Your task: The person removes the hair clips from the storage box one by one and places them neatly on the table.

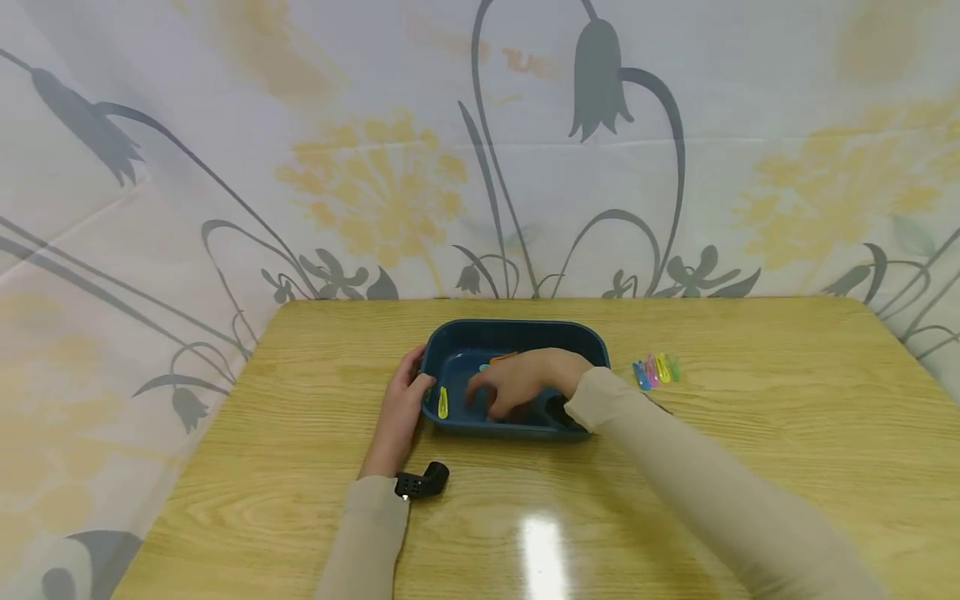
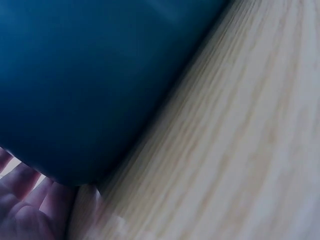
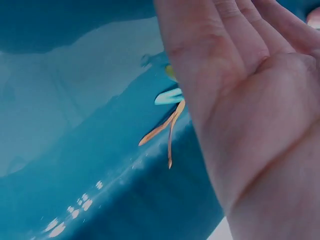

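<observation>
A deep blue plastic tray [image 1: 517, 432] sits on the table. My left hand [image 1: 401, 408] grips its left end, thumb over the rim and fingers along the outer wall. Inside the tray, my right hand [image 1: 528, 379] reaches down with bent, spread fingers; nothing shows between them. A yellow snap hair clip [image 1: 443, 403] lies by the left wall. Beside the right hand are an orange hair clip [image 3: 170, 125], its two arms apart, and a light blue hair clip [image 3: 167, 97]. Another yellow piece [image 3: 170, 72] is mostly hidden behind the hand.
Right of the tray, a row of hair clips lies on the wooden table [image 1: 300, 500]: blue [image 1: 641, 375], pink [image 1: 652, 371], yellow [image 1: 663, 367] and green [image 1: 674, 369]. A flower-patterned curtain [image 1: 525, 167] hangs behind the table's far edge.
</observation>
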The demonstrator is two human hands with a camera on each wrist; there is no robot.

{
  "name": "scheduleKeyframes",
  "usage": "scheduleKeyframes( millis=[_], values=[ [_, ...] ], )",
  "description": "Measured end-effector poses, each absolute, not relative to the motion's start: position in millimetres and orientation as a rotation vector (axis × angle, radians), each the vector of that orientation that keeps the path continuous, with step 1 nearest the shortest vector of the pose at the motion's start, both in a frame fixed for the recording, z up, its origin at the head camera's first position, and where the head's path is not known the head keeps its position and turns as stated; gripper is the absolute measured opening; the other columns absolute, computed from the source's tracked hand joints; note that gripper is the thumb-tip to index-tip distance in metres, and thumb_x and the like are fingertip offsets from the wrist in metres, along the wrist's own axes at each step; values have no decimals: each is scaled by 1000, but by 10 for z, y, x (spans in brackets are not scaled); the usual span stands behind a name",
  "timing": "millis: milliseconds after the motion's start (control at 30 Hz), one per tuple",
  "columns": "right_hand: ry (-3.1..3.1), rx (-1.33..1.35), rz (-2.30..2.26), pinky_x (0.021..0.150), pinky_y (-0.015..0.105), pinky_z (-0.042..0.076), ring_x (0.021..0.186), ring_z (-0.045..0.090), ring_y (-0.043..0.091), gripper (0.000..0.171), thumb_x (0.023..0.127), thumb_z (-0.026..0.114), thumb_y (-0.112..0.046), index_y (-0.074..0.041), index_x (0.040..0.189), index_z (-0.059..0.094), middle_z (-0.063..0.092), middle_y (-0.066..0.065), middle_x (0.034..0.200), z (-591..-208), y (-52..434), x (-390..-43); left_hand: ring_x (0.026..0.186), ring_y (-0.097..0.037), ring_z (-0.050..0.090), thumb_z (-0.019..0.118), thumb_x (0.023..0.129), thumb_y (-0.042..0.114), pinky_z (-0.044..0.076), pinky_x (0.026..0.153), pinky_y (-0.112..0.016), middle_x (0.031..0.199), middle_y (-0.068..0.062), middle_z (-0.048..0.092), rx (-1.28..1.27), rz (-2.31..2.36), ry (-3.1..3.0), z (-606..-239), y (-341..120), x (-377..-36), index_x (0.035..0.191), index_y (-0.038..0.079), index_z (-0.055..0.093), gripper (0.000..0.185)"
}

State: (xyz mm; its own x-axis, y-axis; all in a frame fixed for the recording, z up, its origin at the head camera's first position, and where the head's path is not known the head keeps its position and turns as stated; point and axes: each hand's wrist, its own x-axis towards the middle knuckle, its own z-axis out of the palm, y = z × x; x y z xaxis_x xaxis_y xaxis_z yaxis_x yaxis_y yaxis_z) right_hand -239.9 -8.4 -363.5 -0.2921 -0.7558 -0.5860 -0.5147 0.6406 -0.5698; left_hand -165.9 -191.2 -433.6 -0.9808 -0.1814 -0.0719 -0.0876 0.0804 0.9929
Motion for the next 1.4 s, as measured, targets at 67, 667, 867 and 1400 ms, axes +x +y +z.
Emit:
scheduleKeyframes(
  millis=[67,667,867,1400],
  values=[
    [1988,-1033,-332,71,27,49,80,62,9,42,89,55,-19,-23,130,48,59,-4,108,-3648,-124,-2393,125,-18,39,46,86,11,27,106,-39,137,-1,44,271,-2069,-2250,-4339,-1910,-1666,135,18,42,50],
    [2041,-1327,-114,70,21,46,74,57,5,27,90,51,-4,-15,110,64,62,-5,97,-3728,-382,-2318,122,-18,41,45,86,8,30,101,-36,135,-1,46,283,-2132,-2220,-4348,-1933,-1665,134,19,44,49],
    [2087,-1276,-82,65,22,47,69,57,7,21,89,53,-2,-16,97,66,62,-6,88,-3707,-413,-2281,122,-18,41,46,85,9,29,102,-37,135,-2,46,283,-2116,-2216,-4340,-1920,-1671,134,17,44,50],
    [2082,-1112,-362,66,26,51,71,62,11,11,86,61,-10,-13,78,68,66,-4,78,-3601,-240,-2472,123,-18,41,45,86,9,27,105,-38,135,0,46,300,-2095,-2231,-4325,-1911,-1667,133,19,45,48]
  ],
)
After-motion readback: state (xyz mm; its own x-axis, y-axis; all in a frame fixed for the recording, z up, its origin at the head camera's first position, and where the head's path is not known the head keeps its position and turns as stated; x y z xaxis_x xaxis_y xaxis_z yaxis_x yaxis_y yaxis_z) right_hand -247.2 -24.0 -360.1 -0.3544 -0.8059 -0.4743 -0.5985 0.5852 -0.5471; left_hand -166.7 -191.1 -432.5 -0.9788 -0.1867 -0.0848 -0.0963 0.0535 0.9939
